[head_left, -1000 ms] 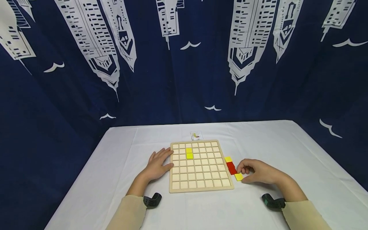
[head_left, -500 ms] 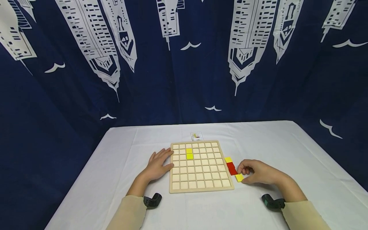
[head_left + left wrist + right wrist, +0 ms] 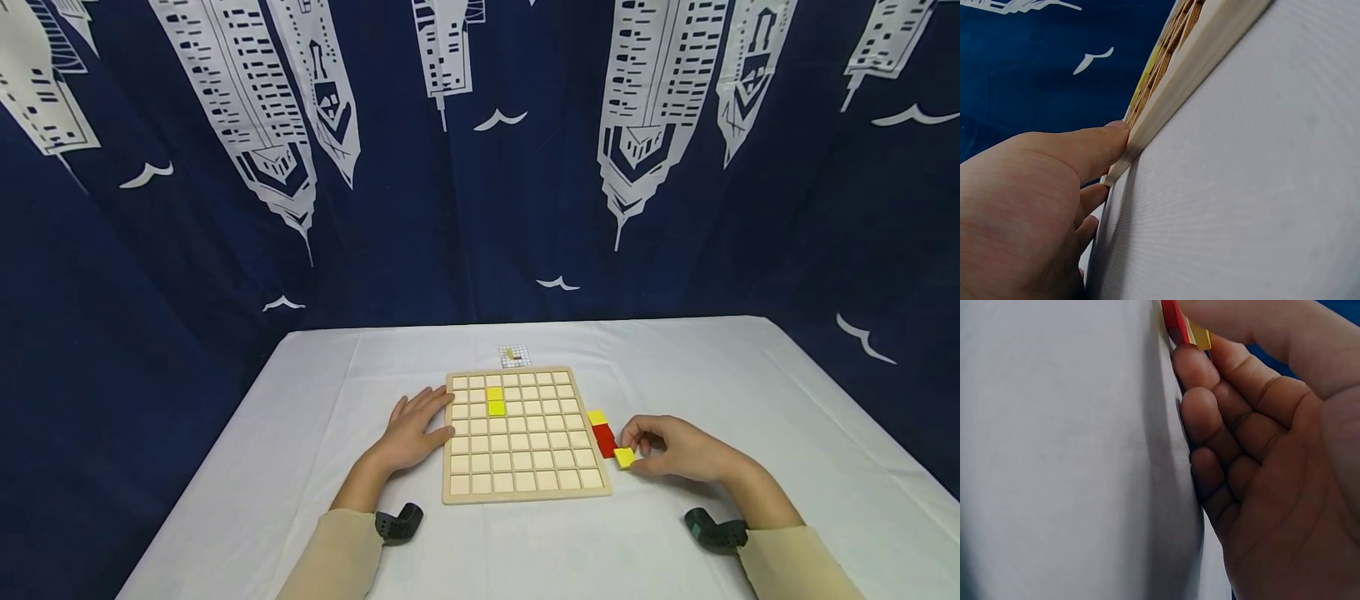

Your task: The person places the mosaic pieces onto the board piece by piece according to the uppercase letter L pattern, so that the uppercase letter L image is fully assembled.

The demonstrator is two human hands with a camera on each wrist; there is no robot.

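Note:
A pale wooden grid board (image 3: 527,498) lies on the white table, with two yellow square tiles (image 3: 496,401) set in its cells. Along its left edge rests my left hand (image 3: 408,429), fingers extended; the left wrist view has the thumb (image 3: 1100,147) against the board's side (image 3: 1179,90). To the right of the board, my right hand (image 3: 675,448) pinches a yellow square tile (image 3: 625,458) between thumb and finger, the other fingers curled. That tile's edge (image 3: 1200,336) shows by the thumb in the right wrist view. Red tiles (image 3: 604,441) lie right beside it.
Another yellow tile (image 3: 597,417) sits beyond the red ones, close to the board's right edge. Behind the board lies a small printed grid card (image 3: 515,356). A dark blue curtain (image 3: 480,208) with white building prints hangs past the table's (image 3: 360,358) far edge.
The yellow tile in my right hand has risen and tilted slightly, now overlapping the red tiles' near corner. The left hand stays put on the board's edge.

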